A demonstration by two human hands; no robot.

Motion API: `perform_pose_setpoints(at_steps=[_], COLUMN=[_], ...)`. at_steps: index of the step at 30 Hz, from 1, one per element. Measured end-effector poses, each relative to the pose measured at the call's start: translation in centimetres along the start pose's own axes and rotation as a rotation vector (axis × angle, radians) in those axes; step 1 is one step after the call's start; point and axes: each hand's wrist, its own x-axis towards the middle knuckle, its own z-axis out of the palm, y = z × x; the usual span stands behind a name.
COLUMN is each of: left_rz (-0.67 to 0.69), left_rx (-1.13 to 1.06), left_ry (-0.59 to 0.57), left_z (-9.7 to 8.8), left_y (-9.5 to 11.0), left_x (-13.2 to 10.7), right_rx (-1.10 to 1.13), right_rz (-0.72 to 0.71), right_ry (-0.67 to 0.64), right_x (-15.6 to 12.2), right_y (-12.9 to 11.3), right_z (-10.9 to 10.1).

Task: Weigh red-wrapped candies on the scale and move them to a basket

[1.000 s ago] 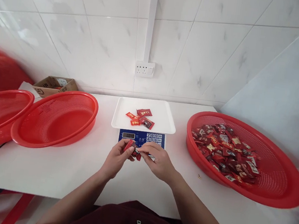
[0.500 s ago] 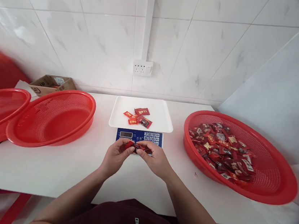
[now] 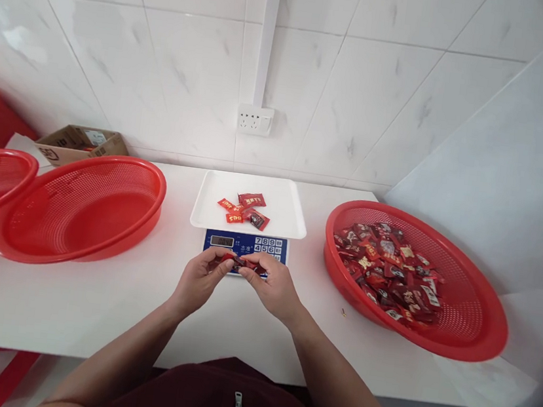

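Note:
My left hand (image 3: 201, 279) and my right hand (image 3: 271, 285) meet over the front of a blue digital scale (image 3: 247, 240). Between their thumbs and fingers they pinch small red wrapped candies (image 3: 238, 262); how many is hidden by the fingers. Behind them, the scale's white tray (image 3: 208, 189) carries several red candy packets (image 3: 251, 200) in a loose group. On the right stands a large red plastic basket (image 3: 488, 329), partly filled with a heap of red and dark wrapped candies (image 3: 390, 264).
A red basket (image 3: 142, 227) with nothing visible inside stands left of the scale, and another red basket (image 3: 11, 188) is beyond it. A cardboard box (image 3: 81, 144) sits near the tiled wall. One tiny scrap (image 3: 344, 312) lies on the white table (image 3: 139, 313).
The view has shifted slightly, moving the scene a little to the left. Both hands still pinch the candies over the scale, their fingers only slightly altered.

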Motion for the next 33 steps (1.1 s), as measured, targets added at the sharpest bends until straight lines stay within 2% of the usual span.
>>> perform_pose_setpoints(at_steps=[11,22,27,33], left_rz=[0.029,0.046,0.007,-0.047], left_rx=[0.053,0.101,-0.011,-0.092], left_ry=[0.013,0.024,-0.015,-0.065], left_z=[0.0,-0.1,-0.5,-0.6], left_y=[0.2,0.0,-0.3,0.2], left_x=[-0.2,0.0,0.4,0.8], right_rx=[-0.03,-0.038,0.003,0.038], right_rz=[-0.046,-0.074,-0.034,0.023], right_ry=[0.013,0.019,-0.018,0.04], right_x=[-0.2,-0.1,0.1,0.4], right_y=[-0.2,0.7,0.4,0.5], right_z=[0.0,0.1,0.1,0.4])
